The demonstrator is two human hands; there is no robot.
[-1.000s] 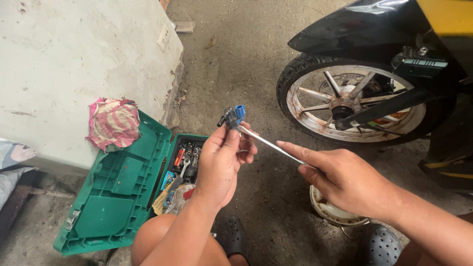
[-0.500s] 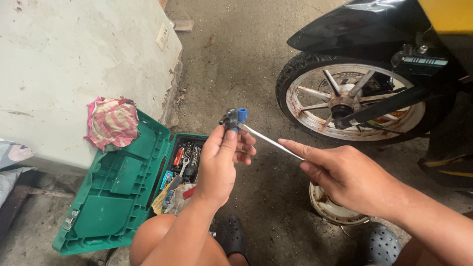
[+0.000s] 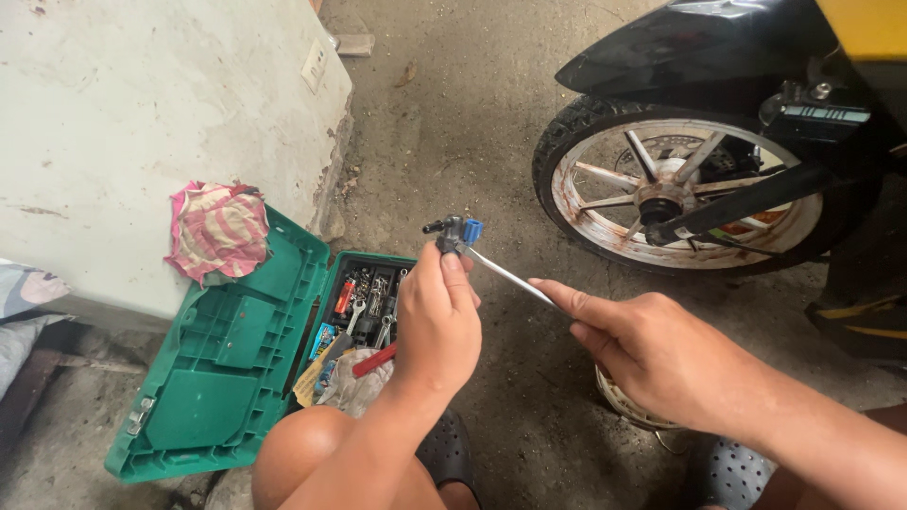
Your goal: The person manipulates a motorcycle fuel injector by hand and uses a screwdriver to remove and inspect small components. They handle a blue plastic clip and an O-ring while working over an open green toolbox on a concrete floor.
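A slim metal wrench [image 3: 501, 272] with a dark socket head and a blue part at its far end is held between both hands above the concrete floor. My left hand [image 3: 436, 326] pinches the head end with thumb and fingers. My right hand [image 3: 661, 354] grips the handle end, index finger stretched along the shaft. An open green toolbox [image 3: 227, 364] lies below and left of my left hand, its tray filled with several small tools and sockets.
A pink striped rag [image 3: 217, 231] rests on the toolbox lid beside a pale wall [image 3: 142, 104]. A motorcycle wheel [image 3: 680, 189] with rusty silver spokes and a black fender stands at the upper right. A round tin [image 3: 628, 406] sits under my right hand.
Both hands with the wrench have shifted slightly lower and right in view; my left thumb now presses the head end. Grip is otherwise unchanged.
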